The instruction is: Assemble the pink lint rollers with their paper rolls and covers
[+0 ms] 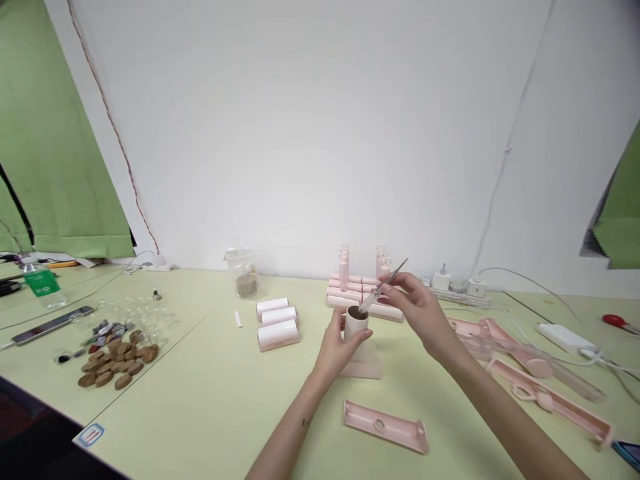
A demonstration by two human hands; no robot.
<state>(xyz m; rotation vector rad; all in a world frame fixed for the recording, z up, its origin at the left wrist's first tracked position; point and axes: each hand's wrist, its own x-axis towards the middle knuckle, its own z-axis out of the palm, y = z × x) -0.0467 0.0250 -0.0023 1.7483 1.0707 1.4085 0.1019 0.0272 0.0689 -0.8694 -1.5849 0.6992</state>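
Note:
My left hand (336, 350) is wrapped round an upright white cylinder (355, 327), whose open top shows a dark brown inside. Metal tweezers (399, 268) are pinched in my right hand (420, 312), tilted down toward that opening. At their lower end a small whitish strip (369, 302) reaches the cylinder's mouth; how deep it goes I cannot tell. Beneath the cylinder lies a pale pink flat piece (364, 370), partly hidden by my left hand. Closer to me rests a pink half-shell (385, 428) with a round hole.
White rolls (278, 335) lie left of my hands, near a small white strip (238, 319) and a clear bag (246, 283). Pink tubes (344, 273) stand behind. Pink shells (550, 400) and cables are right; wooden discs (117, 363), stones and a bottle (43, 283) are left.

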